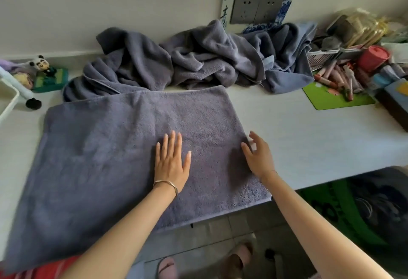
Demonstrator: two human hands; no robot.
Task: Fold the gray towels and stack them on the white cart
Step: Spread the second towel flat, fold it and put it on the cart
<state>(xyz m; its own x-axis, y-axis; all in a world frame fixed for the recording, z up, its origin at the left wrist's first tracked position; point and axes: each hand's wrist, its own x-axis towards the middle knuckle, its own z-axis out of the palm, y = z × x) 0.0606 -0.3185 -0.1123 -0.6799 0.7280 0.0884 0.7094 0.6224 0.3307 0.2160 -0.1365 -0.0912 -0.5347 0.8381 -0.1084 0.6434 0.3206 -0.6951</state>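
A gray towel (pixel 106 159) lies spread flat on the white table (pixel 309 142), its near edge hanging over the table's front. My left hand (pixel 171 164) presses flat on the towel's right half, fingers straight. At the towel's right edge, my right hand (pixel 258 157) touches the cloth with relaxed, slightly spread fingers. A heap of crumpled gray towels (pixel 198 60) lies against the wall behind the flat towel. At the far left a white rim (pixel 8 102) shows, possibly the cart.
A green mat (pixel 331 100) with pink pens, a red cup (pixel 373 57) and a cluttered basket fill the table's right end. A panda figure (pixel 42 64) stands at the back left. A wall socket plate (pixel 258 7) is above the heap. Slippers and tiled floor show below the table edge.
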